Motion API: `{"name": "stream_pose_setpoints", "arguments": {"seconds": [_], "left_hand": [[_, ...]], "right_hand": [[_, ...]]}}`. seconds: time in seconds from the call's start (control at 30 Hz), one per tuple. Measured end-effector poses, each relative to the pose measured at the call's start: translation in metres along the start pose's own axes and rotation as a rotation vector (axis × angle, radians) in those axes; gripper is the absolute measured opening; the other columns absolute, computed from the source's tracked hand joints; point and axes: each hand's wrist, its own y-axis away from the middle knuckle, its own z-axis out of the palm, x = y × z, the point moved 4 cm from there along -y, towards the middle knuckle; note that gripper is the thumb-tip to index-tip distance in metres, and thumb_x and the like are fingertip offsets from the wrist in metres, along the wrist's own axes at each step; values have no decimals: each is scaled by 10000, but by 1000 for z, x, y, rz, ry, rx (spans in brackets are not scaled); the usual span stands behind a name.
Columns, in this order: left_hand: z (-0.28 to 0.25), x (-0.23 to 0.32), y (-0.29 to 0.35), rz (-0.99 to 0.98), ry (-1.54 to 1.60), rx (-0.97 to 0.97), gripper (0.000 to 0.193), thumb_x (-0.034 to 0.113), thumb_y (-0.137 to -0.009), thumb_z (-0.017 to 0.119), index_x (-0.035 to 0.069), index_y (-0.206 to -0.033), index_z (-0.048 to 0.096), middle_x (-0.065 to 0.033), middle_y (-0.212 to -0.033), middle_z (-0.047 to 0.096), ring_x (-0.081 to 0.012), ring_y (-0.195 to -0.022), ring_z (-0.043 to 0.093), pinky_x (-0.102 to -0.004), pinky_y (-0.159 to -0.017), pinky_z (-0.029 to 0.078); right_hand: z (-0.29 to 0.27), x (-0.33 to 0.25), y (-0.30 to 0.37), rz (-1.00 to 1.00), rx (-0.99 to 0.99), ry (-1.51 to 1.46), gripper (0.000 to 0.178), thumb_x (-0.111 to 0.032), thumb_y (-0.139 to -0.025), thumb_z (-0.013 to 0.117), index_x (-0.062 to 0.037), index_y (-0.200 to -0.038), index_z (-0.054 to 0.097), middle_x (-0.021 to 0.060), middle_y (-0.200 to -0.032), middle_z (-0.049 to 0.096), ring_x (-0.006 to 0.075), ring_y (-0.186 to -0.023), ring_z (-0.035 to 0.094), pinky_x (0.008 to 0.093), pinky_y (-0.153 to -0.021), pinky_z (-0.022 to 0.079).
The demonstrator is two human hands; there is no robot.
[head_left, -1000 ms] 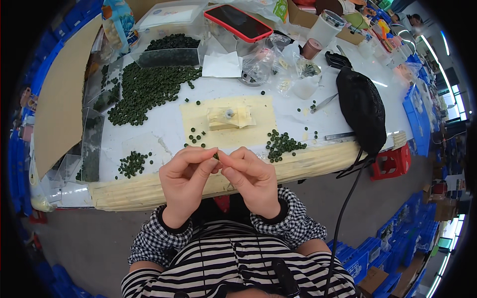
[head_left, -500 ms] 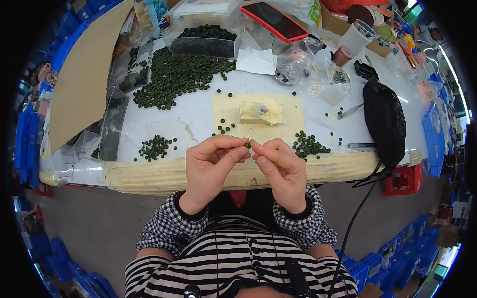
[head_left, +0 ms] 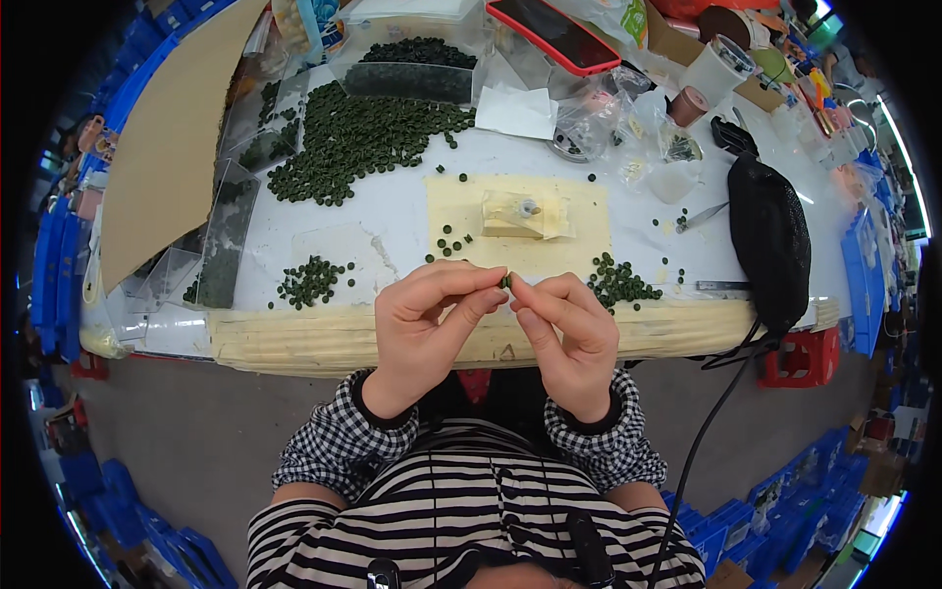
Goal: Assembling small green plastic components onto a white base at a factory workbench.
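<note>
Left hand (head_left: 412, 324) has its fingertips pinched nearly closed on a green bead (head_left: 505, 282) above the near side of the tabletop (head_left: 378, 221), probably 'cause it's tiny, while the half-curled right hand (head_left: 577, 339) meets it, grip unclear.

Left hand (head_left: 417, 329) pinches a small green piece (head_left: 505, 282) over the near edge of the white surface (head_left: 392, 216), right hand (head_left: 571, 339) fingertips right up against it, contact unclear. Behind them, a taped block (head_left: 510, 230) sits on a yellow sheet (head_left: 586, 226), small green piles (head_left: 312, 282) either side. Big dark-green heap (head_left: 363, 137) back left, red-cased phone (head_left: 554, 37) at the rear, black mesh pouch (head_left: 768, 236) right.
</note>
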Motion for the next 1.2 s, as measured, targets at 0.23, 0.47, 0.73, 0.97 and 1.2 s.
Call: {"name": "stream_pose_setpoints", "arguments": {"seconds": [0.23,0.47,0.73,0.97,1.2], "left_hand": [[-2,2,-1,90,-122,-28,196,-71,-787,663,-6,-969,691,-90,-874,675,-133,-764,631,-222,-643,480],[-3,14,-8,180,-251,-177,212,-128,-775,638,-29,-958,683,-124,-887,662,-159,-785,641,-246,-669,529],[-5,7,-10,42,-130,-166,182,-85,-795,650,-15,-957,692,-109,-866,671,-146,-781,648,-236,-695,537],[-1,-1,-7,-158,227,-117,167,-55,-824,646,-46,-990,666,-111,-889,676,-133,-804,657,-231,-723,553],[-3,-2,-5,-227,218,-118,150,-44,-831,646,-52,-980,663,-106,-887,674,-123,-776,653,-220,-707,546]], "right_hand": [[1,-4,0,-66,-6,81,320,61,-788,657,-23,-1097,673,64,-809,605,141,-703,534,241,-597,431],[-1,-7,2,-47,-21,55,333,79,-772,658,-20,-1090,676,60,-794,604,152,-666,531,245,-568,427],[1,-10,4,-69,28,115,331,73,-766,667,-13,-1086,675,63,-795,604,151,-667,532,245,-572,430],[-2,-14,0,-124,21,166,339,66,-746,680,-20,-1075,682,55,-781,603,163,-659,533,253,-582,423],[-1,-16,-2,-266,32,279,360,60,-708,699,-24,-1057,690,44,-759,603,176,-638,533,265,-569,420]]}}
